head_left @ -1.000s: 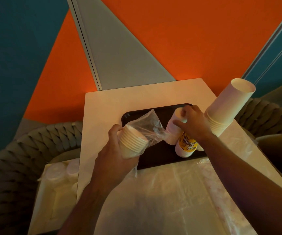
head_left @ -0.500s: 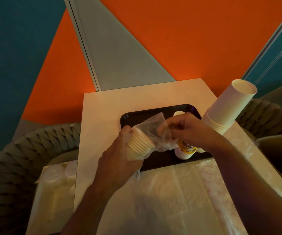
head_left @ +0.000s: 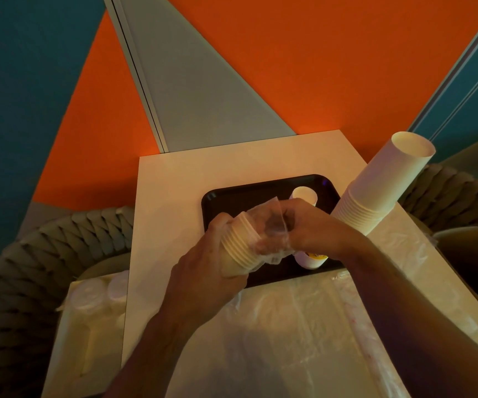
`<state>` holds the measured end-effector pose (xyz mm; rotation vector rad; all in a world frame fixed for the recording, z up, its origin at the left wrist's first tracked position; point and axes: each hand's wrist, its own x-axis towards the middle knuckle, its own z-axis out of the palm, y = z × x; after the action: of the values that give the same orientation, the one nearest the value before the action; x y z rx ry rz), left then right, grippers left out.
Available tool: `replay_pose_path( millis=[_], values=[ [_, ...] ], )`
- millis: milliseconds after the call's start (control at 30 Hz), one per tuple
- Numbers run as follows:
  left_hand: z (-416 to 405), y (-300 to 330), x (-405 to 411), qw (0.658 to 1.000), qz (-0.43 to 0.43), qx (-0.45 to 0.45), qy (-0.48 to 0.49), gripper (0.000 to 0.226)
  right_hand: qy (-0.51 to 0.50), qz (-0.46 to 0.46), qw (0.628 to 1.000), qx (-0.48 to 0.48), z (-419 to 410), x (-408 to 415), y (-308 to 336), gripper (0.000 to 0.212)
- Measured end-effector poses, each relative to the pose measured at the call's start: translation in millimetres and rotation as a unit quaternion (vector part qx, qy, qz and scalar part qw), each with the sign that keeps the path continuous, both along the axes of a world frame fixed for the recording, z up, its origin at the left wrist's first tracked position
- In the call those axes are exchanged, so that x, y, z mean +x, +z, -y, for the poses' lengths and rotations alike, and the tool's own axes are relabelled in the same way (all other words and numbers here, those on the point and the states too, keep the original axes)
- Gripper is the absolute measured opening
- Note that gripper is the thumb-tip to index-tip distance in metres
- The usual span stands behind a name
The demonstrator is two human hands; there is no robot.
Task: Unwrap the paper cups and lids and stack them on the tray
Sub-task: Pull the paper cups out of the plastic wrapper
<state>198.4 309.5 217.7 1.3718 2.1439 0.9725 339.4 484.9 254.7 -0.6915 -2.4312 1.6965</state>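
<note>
A short stack of nested paper cups [head_left: 239, 244] is gripped by the left hand [head_left: 203, 271], fingers curled round its lower part, with the rims tilted toward the right hand [head_left: 309, 228]. The clear plastic wrapper [head_left: 272, 225] covering the open end of the stack is pinched by the right hand, just beside the left. Under both hands a black tray [head_left: 232, 196] lies on the white counter [head_left: 169, 191]. Behind and below the right hand, on the tray, a stack of small cups [head_left: 306, 193] is seen leaning. Beyond the right wrist a tall stack of large paper cups [head_left: 375, 191] is propped at a slant. Near the forearms, clear plastic sheeting [head_left: 304, 326] is spread over the counter.
</note>
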Motion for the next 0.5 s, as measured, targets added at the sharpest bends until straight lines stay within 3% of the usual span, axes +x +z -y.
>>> replay_pose_path(
  millis=[133,267,333,500],
  values=[
    [5.2,-1.3,-4.4,1.000,-0.005,-0.016,0.026,0.103,-0.046,-0.074,0.992,-0.089,-12.1,12.4,-2.2,0.055],
    [6.1,-0.6,-10.9,0.998,0.005,0.000,0.063,0.095,-0.066,-0.103,0.983,-0.139,-20.4,24.5,-5.8,0.067],
    [6.7,0.3,-11.3,0.997,0.013,0.016,0.072,0.087,-0.062,-0.076,0.988,-0.118,-20.5,28.3,-4.6,0.075],
    [4.8,3.8,-5.6,0.997,0.022,0.005,0.075,0.083,-0.019,0.021,0.999,0.020,-9.5,21.9,2.6,0.064]
  ],
)
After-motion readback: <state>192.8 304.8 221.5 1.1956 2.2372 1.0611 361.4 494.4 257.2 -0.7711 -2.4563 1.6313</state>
